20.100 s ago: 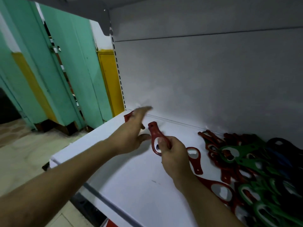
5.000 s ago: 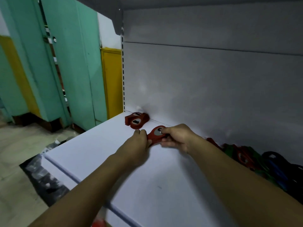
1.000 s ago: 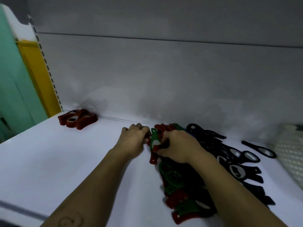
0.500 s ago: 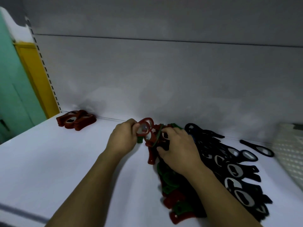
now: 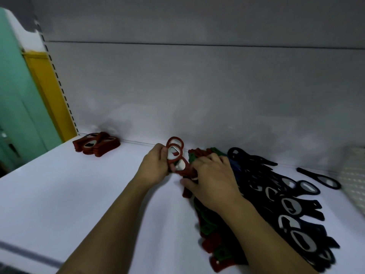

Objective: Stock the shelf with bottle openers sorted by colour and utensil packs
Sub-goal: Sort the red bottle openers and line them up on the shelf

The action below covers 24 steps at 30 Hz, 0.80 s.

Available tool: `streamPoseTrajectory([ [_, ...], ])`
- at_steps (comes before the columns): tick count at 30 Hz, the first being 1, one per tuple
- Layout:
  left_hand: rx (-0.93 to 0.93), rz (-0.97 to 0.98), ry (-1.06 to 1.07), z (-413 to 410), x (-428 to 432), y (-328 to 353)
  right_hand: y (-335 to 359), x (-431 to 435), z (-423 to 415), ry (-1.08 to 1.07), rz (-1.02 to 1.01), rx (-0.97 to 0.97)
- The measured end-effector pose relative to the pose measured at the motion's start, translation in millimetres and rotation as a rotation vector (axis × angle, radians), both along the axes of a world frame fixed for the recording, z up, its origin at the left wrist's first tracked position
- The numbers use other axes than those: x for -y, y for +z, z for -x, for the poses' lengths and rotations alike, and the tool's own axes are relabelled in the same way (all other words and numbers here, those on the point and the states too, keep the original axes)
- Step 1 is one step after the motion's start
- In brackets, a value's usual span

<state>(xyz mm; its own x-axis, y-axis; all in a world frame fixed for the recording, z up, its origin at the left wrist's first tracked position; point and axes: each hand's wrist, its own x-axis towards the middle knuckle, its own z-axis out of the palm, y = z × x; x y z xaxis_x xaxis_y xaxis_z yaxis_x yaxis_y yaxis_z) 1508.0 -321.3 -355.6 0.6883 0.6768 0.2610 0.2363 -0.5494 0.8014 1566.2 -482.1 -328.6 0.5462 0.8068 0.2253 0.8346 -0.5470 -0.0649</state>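
Observation:
On the white shelf point(image 5: 83, 194) lies a mixed heap of red, green and black bottle openers point(image 5: 276, 206) at the right. My left hand point(image 5: 156, 167) grips a few red bottle openers point(image 5: 174, 153), lifted upright just left of the heap. My right hand point(image 5: 211, 180) lies on the heap's near-left part, fingers curled round a red opener point(image 5: 186, 176) that meets the held bunch. A neat stack of red openers point(image 5: 96, 144) sits in the back left corner against the grey back panel.
A white mesh basket point(image 5: 355, 175) pokes in at the right edge, with a single black opener point(image 5: 320, 177) lying before it. The shelf's front edge runs along the lower left. Left of the shelf are a yellow post and green doors.
My left hand has lifted the red openers higher off the shelf and gathered more into the bunch. My right hand stays on the heap, feeding another red one across.

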Motion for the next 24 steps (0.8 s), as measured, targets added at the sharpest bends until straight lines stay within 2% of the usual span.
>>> streamPoseTrajectory([
  [11, 0.09, 0.233, 0.057, -4.1, 0.0, -1.7, -5.5, -9.4, -0.3, -0.062, 0.004, 0.0],
  [17, 0.126, 0.305, 0.014, 1.1, 10.5, 7.4, -7.2, -6.4, -4.3, -0.108, -0.08, -0.336],
  [21, 0.219, 0.376, -0.014, 2.3, 15.4, 15.1, -2.3, 4.6, -4.5, -0.095, -0.167, -0.401],
  [24, 0.217, 0.361, -0.004, 2.1, 19.6, 18.6, -2.4, 5.6, -4.2, -0.105, -0.305, -0.452],
])
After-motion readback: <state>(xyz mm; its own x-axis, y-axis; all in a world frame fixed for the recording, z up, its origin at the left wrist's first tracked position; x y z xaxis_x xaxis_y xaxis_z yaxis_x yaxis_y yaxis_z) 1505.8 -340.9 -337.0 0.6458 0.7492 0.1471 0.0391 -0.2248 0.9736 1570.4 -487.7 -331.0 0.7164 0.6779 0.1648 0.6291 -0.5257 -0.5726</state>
